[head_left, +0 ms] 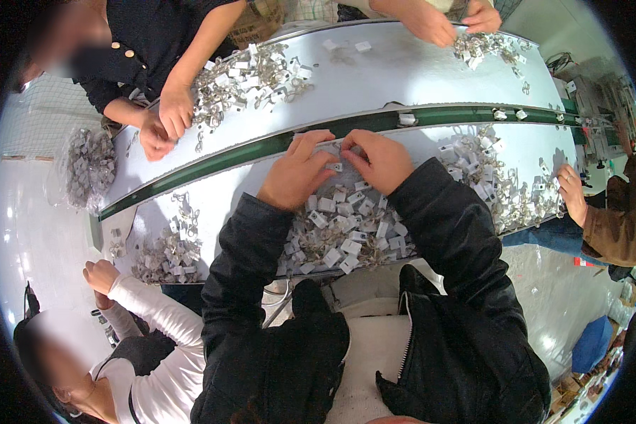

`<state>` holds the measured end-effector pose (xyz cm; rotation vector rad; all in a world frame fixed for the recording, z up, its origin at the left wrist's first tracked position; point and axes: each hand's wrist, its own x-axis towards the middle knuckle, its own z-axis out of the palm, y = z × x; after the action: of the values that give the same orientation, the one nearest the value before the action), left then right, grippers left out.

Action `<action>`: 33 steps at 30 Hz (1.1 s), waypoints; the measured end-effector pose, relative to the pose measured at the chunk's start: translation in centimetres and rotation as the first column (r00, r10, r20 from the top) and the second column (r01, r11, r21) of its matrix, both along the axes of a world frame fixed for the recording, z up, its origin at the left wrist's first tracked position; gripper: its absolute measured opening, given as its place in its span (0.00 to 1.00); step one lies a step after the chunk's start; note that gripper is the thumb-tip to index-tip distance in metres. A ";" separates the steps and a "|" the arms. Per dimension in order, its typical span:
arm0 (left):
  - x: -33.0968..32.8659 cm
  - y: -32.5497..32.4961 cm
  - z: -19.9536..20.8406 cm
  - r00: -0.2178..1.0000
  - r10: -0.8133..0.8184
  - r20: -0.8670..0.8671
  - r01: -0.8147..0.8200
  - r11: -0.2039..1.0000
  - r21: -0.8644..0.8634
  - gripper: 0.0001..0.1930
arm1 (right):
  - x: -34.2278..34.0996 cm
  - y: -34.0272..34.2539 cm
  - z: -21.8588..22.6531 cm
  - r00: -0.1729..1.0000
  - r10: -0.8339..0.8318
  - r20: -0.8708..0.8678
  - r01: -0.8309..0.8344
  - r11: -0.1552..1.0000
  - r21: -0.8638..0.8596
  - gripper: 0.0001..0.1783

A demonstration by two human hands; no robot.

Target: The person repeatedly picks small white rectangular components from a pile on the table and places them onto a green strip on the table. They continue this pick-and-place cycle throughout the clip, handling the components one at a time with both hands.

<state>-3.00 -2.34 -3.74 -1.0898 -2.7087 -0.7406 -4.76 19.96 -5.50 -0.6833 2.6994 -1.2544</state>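
Observation:
My left hand [298, 172] pinches a small white plastic piece [334, 167] between thumb and fingers, just in front of the belt. Close to its right, my right hand [380, 161] has its thumb and fingers curled together; whatever they hold, if anything, is too small to make out. Both hands are above the far edge of a pile of small white plastic pieces with metal rings or clips [350, 230], which lies on the white table [230, 173] between my forearms.
A narrow green conveyor belt [254, 150] crosses beyond my hands, carrying a few white pieces [407, 119]. More piles lie left [166, 256], right [484, 177] and across the belt [244, 81]. Co-workers' hands work around these piles. A clear bag of pieces [90, 169] stands at the far left.

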 end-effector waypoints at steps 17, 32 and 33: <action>1.2 1.7 1.5 0.921 0.279 0.271 -0.274 0.960 -0.055 0.16 | -0.2 -0.3 0.0 1.000 0.000 0.012 0.001 0.998 -0.060 0.21; -1.8 1.3 1.3 0.921 0.334 -0.200 -0.375 0.899 -0.225 0.11 | 0.4 3.5 2.3 0.946 0.324 0.021 -0.319 0.916 0.244 0.14; -1.5 1.3 1.6 0.932 0.319 -0.173 -0.342 0.931 -0.124 0.12 | 0.4 3.2 2.0 0.952 0.304 0.020 -0.300 0.924 0.235 0.14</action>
<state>-4.51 -1.00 -2.10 -0.6508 -2.7495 -0.3858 -4.34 23.20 -3.52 -1.0301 2.5662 -0.8421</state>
